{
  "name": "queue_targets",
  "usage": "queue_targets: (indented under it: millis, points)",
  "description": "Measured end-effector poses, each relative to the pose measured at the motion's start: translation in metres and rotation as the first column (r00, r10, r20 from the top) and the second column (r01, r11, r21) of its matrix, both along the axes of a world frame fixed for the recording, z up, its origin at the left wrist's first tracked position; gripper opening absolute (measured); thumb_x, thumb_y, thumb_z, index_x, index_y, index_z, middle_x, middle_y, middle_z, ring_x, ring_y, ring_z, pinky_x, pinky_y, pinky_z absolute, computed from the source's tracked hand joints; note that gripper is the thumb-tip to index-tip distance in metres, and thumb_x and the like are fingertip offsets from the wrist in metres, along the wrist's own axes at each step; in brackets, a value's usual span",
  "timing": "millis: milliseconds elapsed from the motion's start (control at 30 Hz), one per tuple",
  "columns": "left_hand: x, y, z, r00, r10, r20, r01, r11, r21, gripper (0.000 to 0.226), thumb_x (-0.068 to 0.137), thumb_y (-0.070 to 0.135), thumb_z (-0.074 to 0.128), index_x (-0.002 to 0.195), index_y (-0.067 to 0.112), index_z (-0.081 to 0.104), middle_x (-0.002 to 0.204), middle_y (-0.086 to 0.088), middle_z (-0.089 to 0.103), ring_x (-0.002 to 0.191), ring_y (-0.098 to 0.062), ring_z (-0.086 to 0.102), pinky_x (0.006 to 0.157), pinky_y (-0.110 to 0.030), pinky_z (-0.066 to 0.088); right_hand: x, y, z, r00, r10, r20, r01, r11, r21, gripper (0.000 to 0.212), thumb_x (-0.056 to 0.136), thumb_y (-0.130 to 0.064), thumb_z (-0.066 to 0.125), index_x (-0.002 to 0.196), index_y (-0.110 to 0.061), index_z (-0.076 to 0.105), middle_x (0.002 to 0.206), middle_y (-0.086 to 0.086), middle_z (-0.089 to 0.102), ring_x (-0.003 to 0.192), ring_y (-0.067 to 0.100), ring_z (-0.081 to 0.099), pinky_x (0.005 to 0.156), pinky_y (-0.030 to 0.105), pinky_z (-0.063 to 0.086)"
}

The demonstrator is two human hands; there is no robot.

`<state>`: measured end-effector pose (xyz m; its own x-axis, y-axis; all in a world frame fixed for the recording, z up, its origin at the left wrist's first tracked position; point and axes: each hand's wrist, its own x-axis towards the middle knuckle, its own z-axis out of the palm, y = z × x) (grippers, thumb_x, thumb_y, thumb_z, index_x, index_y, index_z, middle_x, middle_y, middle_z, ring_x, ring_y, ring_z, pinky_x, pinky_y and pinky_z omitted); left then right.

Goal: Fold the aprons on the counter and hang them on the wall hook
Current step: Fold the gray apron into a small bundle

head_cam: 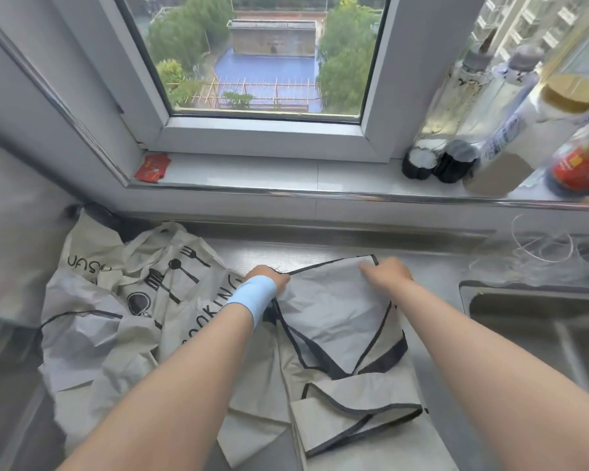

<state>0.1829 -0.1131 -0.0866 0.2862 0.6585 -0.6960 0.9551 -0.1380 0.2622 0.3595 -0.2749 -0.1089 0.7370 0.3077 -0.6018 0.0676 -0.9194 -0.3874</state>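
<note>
A cream apron with black trim [337, 307] lies partly folded on the steel counter [272, 254] in front of me. My left hand [269, 275], with a light blue band on the wrist, grips the apron's far left edge by the trim. My right hand [385, 273] pinches the far right corner of the same fold. A second cream apron [143, 300] printed with black cutlery and the word COOKING lies crumpled to the left, partly under my left forearm. No wall hook is in view.
A steel sink [538, 328] opens at the right. Bottles and jars [510, 137] crowd the right of the window sill, and a red packet [152, 168] lies at its left end. Clear plastic items [541, 249] sit behind the sink.
</note>
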Motion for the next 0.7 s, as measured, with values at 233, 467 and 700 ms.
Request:
queue_targets:
  millis: [233,467,700]
  points:
    - [-0.003,0.012,-0.006,0.857,0.348,0.379,-0.245,0.924,-0.295,0.012,0.087,0.005,0.064,0.095,0.014,0.064,0.092,-0.006,0.063,0.078,-0.020,0.061,0.076,-0.028,0.053,0.012,0.001,0.013,0.970,0.136,-0.200,-0.025,0.879,0.477,0.054,0.076,0.015,0.047,0.105,-0.024,0.071,0.090,-0.002,0.061,0.074,0.015,0.053,0.062,0.025,0.039]
    - [-0.007,0.005,0.007,0.746,0.570,0.344,-0.282,0.739,-0.612,0.039,0.085,0.038,0.072,0.109,0.008,0.066,0.102,-0.008,0.070,0.085,-0.024,0.065,0.080,-0.030,0.054,0.017,-0.001,0.046,0.830,0.228,-0.508,0.082,0.852,0.517,0.019,0.062,-0.007,0.052,0.077,-0.017,0.057,0.074,0.002,0.049,0.056,0.017,0.041,0.048,0.023,0.030]
    - [-0.005,0.013,0.041,0.717,0.306,0.627,-0.223,0.952,-0.210,0.051,0.079,-0.016,0.054,0.115,0.016,0.069,0.108,-0.005,0.061,0.086,-0.015,0.058,0.071,-0.015,0.051,0.031,0.007,0.068,0.913,0.285,-0.291,-0.149,0.899,0.411,0.050,0.097,-0.045,0.049,0.066,-0.010,0.068,0.071,0.003,0.059,0.069,0.018,0.052,0.073,0.027,0.039]
